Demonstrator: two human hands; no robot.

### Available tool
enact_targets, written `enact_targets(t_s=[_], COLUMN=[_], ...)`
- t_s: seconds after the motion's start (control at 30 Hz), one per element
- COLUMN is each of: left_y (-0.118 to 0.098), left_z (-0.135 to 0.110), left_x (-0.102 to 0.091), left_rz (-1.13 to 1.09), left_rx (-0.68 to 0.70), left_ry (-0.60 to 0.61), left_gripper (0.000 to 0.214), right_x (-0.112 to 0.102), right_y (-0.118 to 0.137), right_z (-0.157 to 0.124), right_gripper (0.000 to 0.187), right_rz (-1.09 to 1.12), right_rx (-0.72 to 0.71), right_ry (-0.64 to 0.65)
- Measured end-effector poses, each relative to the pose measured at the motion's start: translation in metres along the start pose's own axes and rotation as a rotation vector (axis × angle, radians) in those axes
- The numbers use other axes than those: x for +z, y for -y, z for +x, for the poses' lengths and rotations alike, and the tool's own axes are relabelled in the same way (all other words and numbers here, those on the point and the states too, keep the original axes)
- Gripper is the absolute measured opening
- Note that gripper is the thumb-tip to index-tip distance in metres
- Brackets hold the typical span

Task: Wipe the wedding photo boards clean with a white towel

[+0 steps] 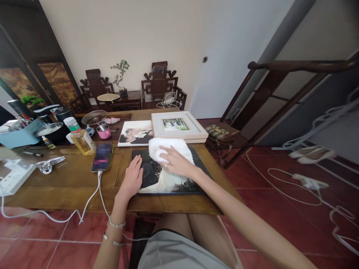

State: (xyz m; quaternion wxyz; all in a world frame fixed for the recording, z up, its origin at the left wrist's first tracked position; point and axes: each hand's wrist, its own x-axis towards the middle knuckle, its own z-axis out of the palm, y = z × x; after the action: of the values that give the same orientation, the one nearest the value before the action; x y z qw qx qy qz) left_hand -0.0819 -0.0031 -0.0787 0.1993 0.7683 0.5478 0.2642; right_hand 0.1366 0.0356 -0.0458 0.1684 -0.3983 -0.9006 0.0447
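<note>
From the head view, here we are at the wooden worktop (pixel 70 188), and the right hand (pixel 176 162) has a white cloth (pixel 181 145) bunched in its fingers, pressed onto a dark photo panel (pixel 148 175) that lies flat at the near edge. And the left hand (pixel 134 176), free of any grip, rests open with its fingers on the panel's left edge! Just behind sits a pale boxed frame (pixel 196 125) with a small picture inside, touching a photo board (pixel 123 140) whose print is partly blurred out. Any lettering out there? The bottle (pixel 85 141) of amber liquid wears a green label (pixel 74 128) with white marks, too small to read. The phone (pixel 102 157), cable plugged in, has its screen pixelated, no words to be made out. Over on the left, a white power strip (pixel 18 177) shows no brand that I can read.
</note>
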Motion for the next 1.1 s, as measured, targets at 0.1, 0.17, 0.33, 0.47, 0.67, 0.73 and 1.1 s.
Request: enact_targets(t_s=[0.1, 0.17, 0.33, 0.47, 0.67, 0.73, 1.1], left_y=[-0.001, -0.001, -0.002, -0.002, 0.003, 0.005, 0.003], left_z=[-0.001, -0.001, -0.001, -0.002, 0.000, 0.001, -0.001], left_x=[0.000, 0.000, 0.000, -0.001, 0.002, 0.003, 0.003], left_rz=[-0.015, -0.018, -0.011, -0.009, 0.004, 0.007, -0.008], left_rx=[-0.018, -0.027, -0.012, -0.021, 0.003, 0.019, 0.016], left_ry=[0.008, 0.011, 0.001, 0.007, -0.007, -0.017, -0.009], left_gripper=[0.045, 0.044, 0.045, 0.045, 0.045, 0.045, 0.045], right_x=[-0.005, -0.010, -0.021, -0.022, -0.008, -0.003, -0.005], right_y=[0.018, 0.037, 0.082, 0.085, 0.038, 0.022, 0.063], right_z=[-0.023, -0.045, -0.097, -0.098, -0.029, -0.002, -0.038], right_gripper=[0.020, 0.016, 0.018, 0.017, 0.021, 0.025, 0.020], right_rz=[0.034, 0.070, 0.111, 0.126, 0.058, 0.025, 0.061], right_rx=[-0.016, -0.035, -0.060, -0.046, 0.024, 0.039, 0.016], right_ry=[0.018, 0.044, 0.111, 0.113, 0.044, 0.022, 0.074])
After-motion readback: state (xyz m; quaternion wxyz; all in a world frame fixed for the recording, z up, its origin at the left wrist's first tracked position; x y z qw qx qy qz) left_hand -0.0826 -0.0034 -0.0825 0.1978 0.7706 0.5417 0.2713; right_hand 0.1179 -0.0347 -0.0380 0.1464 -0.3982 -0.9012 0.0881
